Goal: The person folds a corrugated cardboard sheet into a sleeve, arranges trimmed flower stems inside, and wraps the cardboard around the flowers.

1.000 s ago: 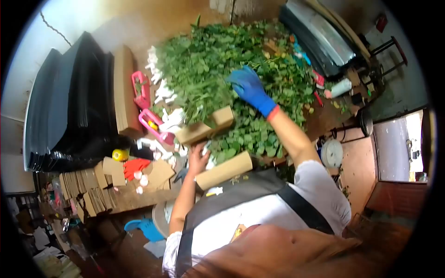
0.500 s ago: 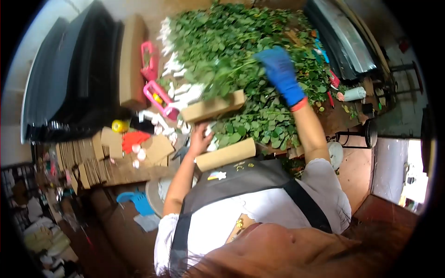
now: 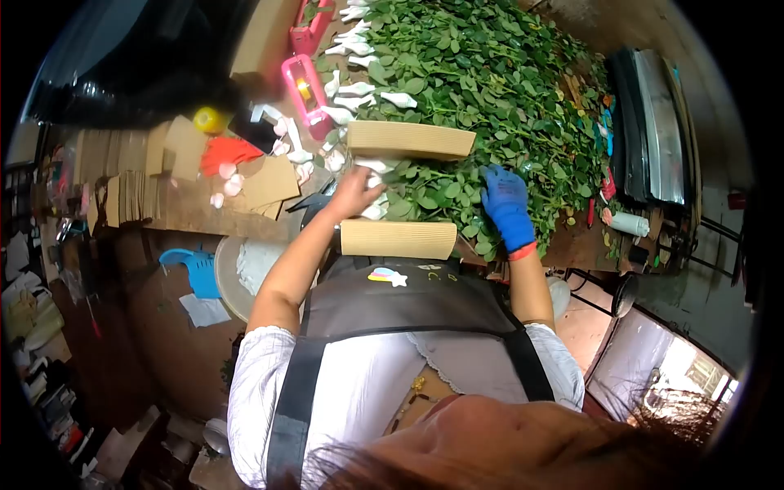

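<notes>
Fingers of the blue-gloved right hand [image 3: 505,200] bend over leafy stems [image 3: 461,196], just right of the far cardboard strip [image 3: 412,141]; those of the bare left hand [image 3: 357,194] curl at white flower heads [image 3: 375,211], nearside of its left end. Whether either grips, I cannot tell. Light, even pressure should spare the heads. The stems, dense and green, sprawl beyond the strip; the heads look smooth and tapered.

L hand [image 3: 357,193] bare, part-curled, R hand [image 3: 506,202] gloved, palm-dn, both forearms [image 3: 287,260] fwd
</notes>
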Demonstrator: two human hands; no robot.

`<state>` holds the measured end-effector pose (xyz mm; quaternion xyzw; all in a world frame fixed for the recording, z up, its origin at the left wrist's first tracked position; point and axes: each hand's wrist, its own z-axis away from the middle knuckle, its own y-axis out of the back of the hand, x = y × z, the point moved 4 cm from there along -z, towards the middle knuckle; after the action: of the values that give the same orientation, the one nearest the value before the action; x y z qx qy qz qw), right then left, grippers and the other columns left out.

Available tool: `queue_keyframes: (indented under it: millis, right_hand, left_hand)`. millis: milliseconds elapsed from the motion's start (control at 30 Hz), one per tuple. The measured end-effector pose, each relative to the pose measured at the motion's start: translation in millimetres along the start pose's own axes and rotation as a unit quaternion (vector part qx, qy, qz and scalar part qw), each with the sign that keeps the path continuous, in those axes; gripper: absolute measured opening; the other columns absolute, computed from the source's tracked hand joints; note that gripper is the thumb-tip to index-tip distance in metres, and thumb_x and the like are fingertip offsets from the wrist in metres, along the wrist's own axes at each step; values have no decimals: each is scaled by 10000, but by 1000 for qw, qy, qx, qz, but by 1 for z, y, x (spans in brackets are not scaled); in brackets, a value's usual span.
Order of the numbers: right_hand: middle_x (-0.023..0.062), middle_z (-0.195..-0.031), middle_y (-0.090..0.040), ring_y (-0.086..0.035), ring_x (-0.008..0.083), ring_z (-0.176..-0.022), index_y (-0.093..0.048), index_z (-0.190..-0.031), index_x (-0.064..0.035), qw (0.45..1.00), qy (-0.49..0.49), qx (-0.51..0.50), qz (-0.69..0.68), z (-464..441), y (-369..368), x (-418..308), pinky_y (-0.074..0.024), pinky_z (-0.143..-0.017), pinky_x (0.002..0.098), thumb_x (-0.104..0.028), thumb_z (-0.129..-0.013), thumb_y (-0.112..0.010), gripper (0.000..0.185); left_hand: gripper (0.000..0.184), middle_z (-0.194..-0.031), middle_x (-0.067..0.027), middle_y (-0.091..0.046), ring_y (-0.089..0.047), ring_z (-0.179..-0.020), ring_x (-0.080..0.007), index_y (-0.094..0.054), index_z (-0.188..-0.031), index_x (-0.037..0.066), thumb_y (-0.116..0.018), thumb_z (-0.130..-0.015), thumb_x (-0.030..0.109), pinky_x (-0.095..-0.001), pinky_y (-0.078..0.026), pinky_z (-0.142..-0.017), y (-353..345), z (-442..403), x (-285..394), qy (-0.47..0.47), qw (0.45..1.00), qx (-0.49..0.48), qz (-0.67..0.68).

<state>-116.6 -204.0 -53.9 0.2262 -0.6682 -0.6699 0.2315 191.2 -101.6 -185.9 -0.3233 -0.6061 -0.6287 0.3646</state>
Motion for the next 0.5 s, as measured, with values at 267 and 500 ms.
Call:
queue_keyframes:
  millis: [267,500]
  right_hand:
    - [166,-1003,-723,-696,342,-954,-694,-1112,-131,972,29,-207,-112,-70,-13,-110,-544,-828,473,-378,-903,-583,342]
    - [161,-1116,-701,-668,342,-1044,-706,-1090,-135,982,27,-186,-31,-86,-75,-117,-524,-897,495,-386,-903,-584,335]
  left_hand:
    - [386,-1014,-229,-614,-598,-954,-382,-617,-1046,-24,-750,-853,284,-456,-490,-845,5,1,20,-37,998,2,-45]
    - [430,-857,-216,-668,-632,-826,-405,-672,-960,-11,-627,-935,416,-450,-508,-798,25,-7,34,156,966,70,195]
